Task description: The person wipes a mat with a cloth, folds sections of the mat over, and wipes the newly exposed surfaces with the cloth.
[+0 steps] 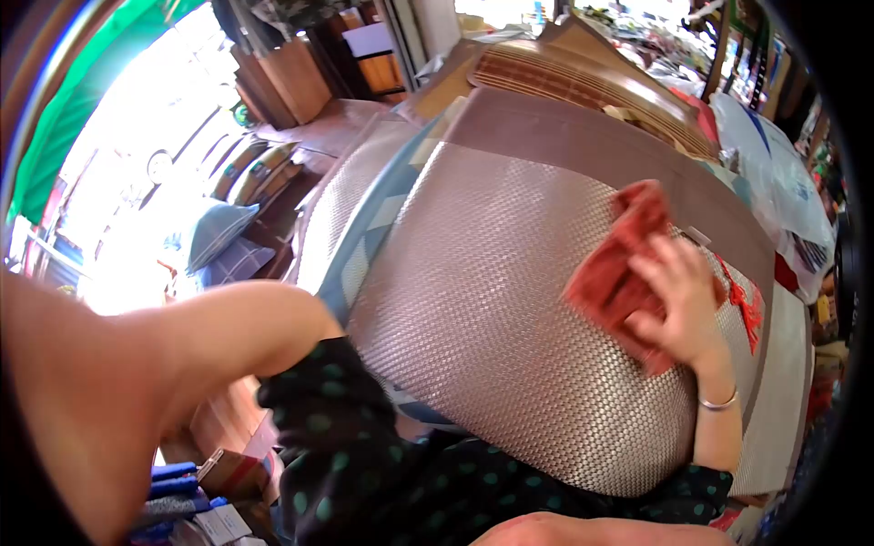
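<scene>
Under the right hand (678,300), red cloth (605,282), on woven mat (492,273)

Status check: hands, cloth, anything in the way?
Right hand on red cloth, grip unclear. Left hand out of view. Cloth over woven mat. Red tassel just right of the hand, might snag.
</scene>
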The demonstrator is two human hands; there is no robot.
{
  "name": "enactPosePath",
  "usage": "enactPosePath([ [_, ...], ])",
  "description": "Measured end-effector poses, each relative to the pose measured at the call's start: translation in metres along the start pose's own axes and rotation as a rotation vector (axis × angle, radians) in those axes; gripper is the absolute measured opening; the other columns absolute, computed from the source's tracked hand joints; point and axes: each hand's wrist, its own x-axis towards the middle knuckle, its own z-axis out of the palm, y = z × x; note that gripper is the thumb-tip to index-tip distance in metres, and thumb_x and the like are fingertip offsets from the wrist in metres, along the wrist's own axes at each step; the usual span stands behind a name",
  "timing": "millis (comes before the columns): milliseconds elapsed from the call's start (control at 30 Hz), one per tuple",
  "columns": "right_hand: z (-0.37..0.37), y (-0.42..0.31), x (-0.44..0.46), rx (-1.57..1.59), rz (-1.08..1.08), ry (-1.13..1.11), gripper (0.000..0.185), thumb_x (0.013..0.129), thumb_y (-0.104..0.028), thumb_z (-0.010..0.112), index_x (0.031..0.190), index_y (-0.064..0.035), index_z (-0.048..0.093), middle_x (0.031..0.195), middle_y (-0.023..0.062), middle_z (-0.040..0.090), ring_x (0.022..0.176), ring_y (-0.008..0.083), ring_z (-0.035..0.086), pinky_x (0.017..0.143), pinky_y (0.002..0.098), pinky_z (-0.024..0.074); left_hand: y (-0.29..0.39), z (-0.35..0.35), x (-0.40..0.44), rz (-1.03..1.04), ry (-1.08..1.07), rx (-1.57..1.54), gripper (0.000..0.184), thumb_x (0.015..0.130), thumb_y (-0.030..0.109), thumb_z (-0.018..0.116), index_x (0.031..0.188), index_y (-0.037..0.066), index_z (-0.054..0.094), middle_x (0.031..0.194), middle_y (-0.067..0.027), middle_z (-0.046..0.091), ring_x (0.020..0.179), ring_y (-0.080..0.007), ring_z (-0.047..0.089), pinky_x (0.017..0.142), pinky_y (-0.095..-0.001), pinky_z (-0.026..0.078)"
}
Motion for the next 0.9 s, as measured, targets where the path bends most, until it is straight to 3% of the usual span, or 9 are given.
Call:
enactPosePath([
  [100, 0.009, 0.059, -0.010, -0.071, 0.311, 0.027, 0.062, 0.079, -0.043, 0.067, 0.129, -0.0081, 0.059, 0.145, 0.0153, 0.045, 0.133, 0.0364, 0.038, 0.110, 0.0502, 0.0289, -0.015, 0.004, -0.013, -0.161, -0.135, 0.026, 0.017, 0.096, 0.024, 0.055, 0.097, 0.007, 0.060, 0.097, -0.0032, 0.061, 0.083, -0.0130, 0.059, 0.070, -0.0213, 0.046],
  [200, 0.023, 0.097, -0.026, -0.164, 0.413, 0.062, 0.062, 0.079, -0.038, 0.067, 0.131, -0.0066, 0.057, 0.148, 0.0161, 0.042, 0.133, 0.0362, 0.038, 0.111, 0.0498, 0.0282, -0.063, -0.008, -0.079, -0.615, -0.529, 0.248, 0.031, 0.090, 0.024, 0.064, 0.115, 0.006, 0.059, 0.113, -0.0107, 0.061, 0.100, -0.0216, 0.060, 0.083, -0.0325, 0.048],
  [267, 0.018, 0.077, -0.024, -0.141, 0.339, 0.038, 0.063, 0.078, -0.040, 0.068, 0.131, -0.0066, 0.057, 0.147, 0.0166, 0.042, 0.133, 0.0366, 0.037, 0.111, 0.0506, 0.0273, -0.101, -0.012, -0.143, -0.835, -0.805, 0.278, 0.047, 0.086, 0.023, 0.069, 0.128, 0.005, 0.058, 0.123, -0.0157, 0.061, 0.112, -0.0273, 0.060, 0.092, -0.0399, 0.050],
  [300, 0.014, 0.061, -0.022, -0.119, 0.278, 0.009, 0.064, 0.078, -0.042, 0.068, 0.130, -0.0066, 0.057, 0.147, 0.0170, 0.042, 0.134, 0.0371, 0.037, 0.111, 0.0515, 0.0264, -0.119, -0.015, -0.178, -0.913, -0.893, 0.210, 0.049, 0.088, 0.029, 0.068, 0.132, 0.011, 0.057, 0.132, -0.0159, 0.057, 0.124, -0.0352, 0.054, 0.106, -0.0406, 0.041],
  [433, -0.015, -0.036, -0.006, 0.065, -0.102, -0.112, 0.070, 0.074, -0.059, 0.067, 0.124, -0.0094, 0.062, 0.142, 0.0166, 0.046, 0.131, 0.0419, 0.037, 0.109, 0.0563, 0.0249, -0.141, -0.055, -0.308, -0.744, -1.373, 0.446, 0.054, 0.093, 0.042, 0.058, 0.139, 0.013, 0.052, 0.148, -0.0205, 0.043, 0.139, -0.0369, 0.037, 0.117, -0.0495, 0.024],
  [567, -0.016, -0.056, -0.008, 0.097, -0.337, -0.165, 0.070, 0.074, -0.068, 0.064, 0.119, -0.0136, 0.066, 0.141, 0.0165, 0.047, 0.130, 0.0416, 0.037, 0.109, 0.0554, 0.0258, -0.142, -0.060, -0.302, -0.829, -1.304, 0.318, 0.053, 0.093, 0.043, 0.059, 0.137, 0.014, 0.054, 0.149, -0.0216, 0.041, 0.142, -0.0362, 0.033, 0.119, -0.0524, 0.019],
  [667, -0.009, -0.025, -0.005, 0.092, -0.111, -0.115, 0.071, 0.078, -0.064, 0.062, 0.127, -0.0124, 0.061, 0.145, 0.0176, 0.044, 0.132, 0.0432, 0.035, 0.110, 0.0567, 0.0253, -0.140, -0.063, -0.302, -0.846, -1.296, 0.331, 0.052, 0.092, 0.042, 0.060, 0.137, 0.015, 0.055, 0.149, -0.0214, 0.042, 0.142, -0.0359, 0.033, 0.119, -0.0513, 0.019],
  [833, 0.011, 0.065, -0.017, -0.097, 0.324, 0.014, 0.059, 0.079, -0.031, 0.066, 0.132, -0.0056, 0.056, 0.148, 0.0141, 0.042, 0.135, 0.0369, 0.036, 0.112, 0.0491, 0.0277, -0.138, -0.060, -0.300, -0.833, -1.304, 0.322, 0.051, 0.092, 0.040, 0.060, 0.136, 0.014, 0.056, 0.148, -0.0209, 0.043, 0.142, -0.0356, 0.033, 0.119, -0.0505, 0.020],
  [900, 0.013, 0.078, -0.022, -0.127, 0.373, 0.050, 0.059, 0.079, -0.032, 0.067, 0.131, -0.0058, 0.056, 0.147, 0.0145, 0.043, 0.133, 0.0361, 0.038, 0.111, 0.0489, 0.0285, -0.139, -0.060, -0.299, -0.831, -1.318, 0.398, 0.049, 0.092, 0.036, 0.060, 0.135, 0.013, 0.057, 0.148, -0.0201, 0.044, 0.142, -0.0358, 0.034, 0.118, -0.0506, 0.021],
])
